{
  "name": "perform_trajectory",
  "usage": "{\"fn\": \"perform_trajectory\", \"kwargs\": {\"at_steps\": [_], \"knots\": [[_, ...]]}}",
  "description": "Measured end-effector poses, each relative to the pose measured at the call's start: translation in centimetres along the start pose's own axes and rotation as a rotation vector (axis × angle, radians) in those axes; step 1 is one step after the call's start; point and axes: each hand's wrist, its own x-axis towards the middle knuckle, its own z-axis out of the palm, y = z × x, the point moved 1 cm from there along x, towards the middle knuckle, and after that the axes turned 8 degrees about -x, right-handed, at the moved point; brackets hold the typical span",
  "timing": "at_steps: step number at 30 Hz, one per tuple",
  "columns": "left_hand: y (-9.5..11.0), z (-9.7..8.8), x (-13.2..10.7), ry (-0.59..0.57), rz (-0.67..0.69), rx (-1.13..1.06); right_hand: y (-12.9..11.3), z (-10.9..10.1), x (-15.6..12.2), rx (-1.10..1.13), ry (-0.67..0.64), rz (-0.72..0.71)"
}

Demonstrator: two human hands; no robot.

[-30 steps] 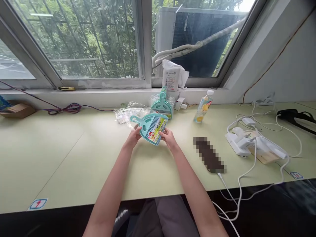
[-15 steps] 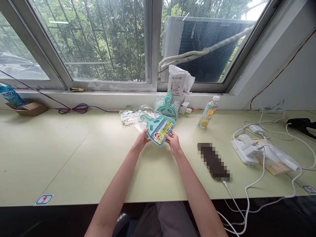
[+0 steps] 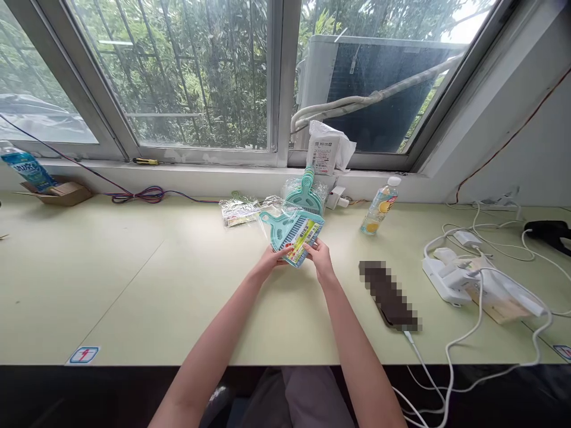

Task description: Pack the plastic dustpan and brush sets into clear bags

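Observation:
I hold a small teal dustpan [image 3: 288,229] with a colourful label just above the pale green table [image 3: 134,279]. My left hand [image 3: 270,261] grips its lower left edge and my right hand [image 3: 320,254] pinches its lower right edge by the label. The handle points up and left. Clear plastic wrap [image 3: 267,208] lies around and behind it. A stack of more teal dustpans [image 3: 306,196] stands just beyond, near the window sill.
A drink bottle [image 3: 378,205] stands to the right, a dark blurred flat object [image 3: 389,295] on a white cable lies nearer. White chargers and cords [image 3: 464,276] crowd the far right. A packet [image 3: 241,211] lies left of the dustpans; a white bag [image 3: 327,151] sits on the sill.
Both hands with the dustpan have shifted slightly right and the left fingers now reach further across its lower edge. The view has panned a little.

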Motion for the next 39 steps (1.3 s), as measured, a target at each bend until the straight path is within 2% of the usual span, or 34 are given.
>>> {"fn": "perform_trajectory", "kwargs": {"at_steps": [3, 5, 6, 8, 10, 13, 17, 20, 22, 27, 30, 35, 39], "knots": [[-0.3, 0.9, -0.7, -0.161, -0.067, 0.089, 0.0, -0.1, 0.1, 0.083, 0.015, -0.031], [-0.7, 1.5, -0.9, -0.279, -0.114, 0.07, 0.1, -0.2, 0.1, 0.141, 0.034, -0.052], [-1.0, 1.7, -0.8, -0.293, -0.119, 0.032, 0.1, -0.3, 0.2, 0.163, 0.049, -0.056], [-1.1, 1.9, -0.4, -0.214, -0.062, -0.082, 0.1, -0.3, 0.2, 0.196, 0.078, -0.054], [-0.8, 1.7, 0.0, -0.092, 0.071, -0.193, 0.1, -0.2, 0.2, 0.223, 0.078, -0.047], [0.3, 1.1, 0.2, -0.004, 0.222, -0.277, 0.0, 0.0, 0.1, 0.224, 0.005, -0.033], [0.4, 1.2, -0.1, 0.027, 0.13, -0.269, 0.0, 0.3, 0.1, 0.181, -0.083, -0.003], [-0.6, 2.0, -0.2, 0.004, 0.044, -0.282, 0.2, 0.3, 0.1, 0.176, -0.041, -0.009], [-1.3, 2.5, 0.0, -0.001, 0.036, -0.3, 0.3, 0.3, 0.1, 0.179, 0.025, -0.019], [-1.5, 2.9, 0.1, 0.048, 0.119, -0.273, 0.7, 0.6, 0.1, 0.22, 0.119, -0.041], [-1.2, 3.0, -0.3, 0.107, 0.16, -0.149, 0.8, 1.0, 0.0, 0.2, 0.095, -0.053], [-1.3, 3.2, -0.7, 0.253, 0.369, -0.037, 1.0, 1.4, -0.1, 0.245, 0.082, -0.036], [-1.6, 3.4, -1.1, 0.364, 0.428, 0.068, 0.9, 1.6, -0.1, 0.273, 0.037, -0.012]]}}
